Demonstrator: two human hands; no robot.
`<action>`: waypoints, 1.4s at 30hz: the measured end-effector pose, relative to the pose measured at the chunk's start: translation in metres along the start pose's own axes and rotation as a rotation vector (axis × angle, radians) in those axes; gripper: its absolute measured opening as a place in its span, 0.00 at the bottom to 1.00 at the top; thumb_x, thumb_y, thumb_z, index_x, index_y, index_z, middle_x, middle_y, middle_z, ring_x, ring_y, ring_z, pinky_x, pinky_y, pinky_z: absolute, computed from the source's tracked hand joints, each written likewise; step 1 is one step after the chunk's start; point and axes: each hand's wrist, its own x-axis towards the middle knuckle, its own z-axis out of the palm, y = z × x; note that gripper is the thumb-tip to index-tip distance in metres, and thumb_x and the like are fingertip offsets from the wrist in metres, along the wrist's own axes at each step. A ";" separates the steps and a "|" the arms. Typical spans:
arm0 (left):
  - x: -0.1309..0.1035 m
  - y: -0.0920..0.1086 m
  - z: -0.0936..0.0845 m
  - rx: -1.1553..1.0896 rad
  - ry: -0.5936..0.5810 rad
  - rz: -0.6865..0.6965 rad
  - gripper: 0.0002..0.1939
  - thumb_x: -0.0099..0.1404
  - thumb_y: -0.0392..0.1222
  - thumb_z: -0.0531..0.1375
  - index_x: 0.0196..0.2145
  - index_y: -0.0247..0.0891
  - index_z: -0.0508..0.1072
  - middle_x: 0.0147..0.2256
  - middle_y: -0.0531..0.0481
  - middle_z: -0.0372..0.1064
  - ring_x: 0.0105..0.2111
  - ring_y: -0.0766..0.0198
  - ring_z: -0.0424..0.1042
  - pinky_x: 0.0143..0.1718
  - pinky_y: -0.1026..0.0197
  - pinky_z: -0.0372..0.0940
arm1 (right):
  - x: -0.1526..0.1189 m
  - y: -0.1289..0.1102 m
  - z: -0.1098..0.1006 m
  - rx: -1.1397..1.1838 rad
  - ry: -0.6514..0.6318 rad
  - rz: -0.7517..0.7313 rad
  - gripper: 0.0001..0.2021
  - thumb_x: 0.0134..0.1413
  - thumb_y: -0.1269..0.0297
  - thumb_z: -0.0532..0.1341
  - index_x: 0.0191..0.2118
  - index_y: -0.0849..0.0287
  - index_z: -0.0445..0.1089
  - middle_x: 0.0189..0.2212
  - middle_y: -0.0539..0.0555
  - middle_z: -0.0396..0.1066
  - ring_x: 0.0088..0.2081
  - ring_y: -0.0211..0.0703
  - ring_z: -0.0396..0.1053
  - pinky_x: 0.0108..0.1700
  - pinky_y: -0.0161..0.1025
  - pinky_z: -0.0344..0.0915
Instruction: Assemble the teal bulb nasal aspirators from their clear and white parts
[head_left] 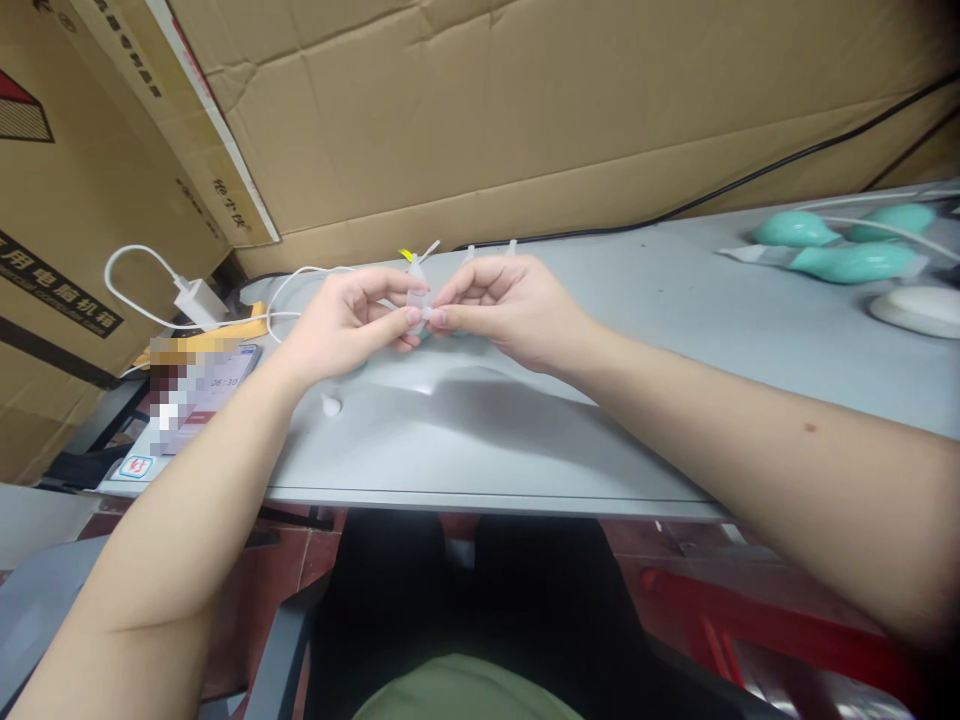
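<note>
Both hands meet over the back of the grey table. My left hand [360, 315] is closed on a small translucent plastic piece [418, 299]. From the right, my right hand [499, 305] pinches the same piece at its lower end, fingertips close to those of the left. Behind the hands, pale thin tips [512, 247] and a yellow tag [406, 255] stick up. A bit of teal shows below the fingers, mostly hidden. Nearer the front lies a small white round part [331, 405].
Teal bulbs [855, 262] and a white rounded object [919, 311] lie at the right of the table [480, 440]. On the left are a phone [214, 395], a white charger [201, 302] and cables. Cardboard [525, 120] stands behind. A red stool [780, 630] is below right.
</note>
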 end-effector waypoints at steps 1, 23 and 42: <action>0.000 0.000 0.000 -0.003 -0.003 0.002 0.33 0.64 0.67 0.82 0.52 0.37 0.86 0.38 0.43 0.88 0.34 0.56 0.89 0.39 0.57 0.88 | 0.000 0.000 0.000 0.003 -0.009 -0.003 0.24 0.40 0.50 0.93 0.32 0.56 0.84 0.32 0.54 0.84 0.36 0.44 0.82 0.44 0.45 0.83; -0.003 0.005 0.001 -0.075 -0.035 -0.027 0.29 0.57 0.55 0.87 0.48 0.36 0.87 0.32 0.47 0.86 0.32 0.57 0.89 0.37 0.58 0.88 | 0.000 0.001 -0.005 -0.059 -0.103 -0.040 0.25 0.40 0.46 0.92 0.32 0.53 0.83 0.32 0.51 0.83 0.36 0.44 0.79 0.43 0.45 0.81; -0.002 0.007 0.001 -0.020 -0.061 0.028 0.32 0.63 0.68 0.82 0.45 0.34 0.90 0.40 0.41 0.88 0.34 0.58 0.89 0.39 0.59 0.88 | 0.003 0.003 -0.008 -0.116 -0.160 -0.177 0.25 0.52 0.48 0.88 0.49 0.50 0.82 0.37 0.48 0.79 0.39 0.42 0.75 0.44 0.40 0.76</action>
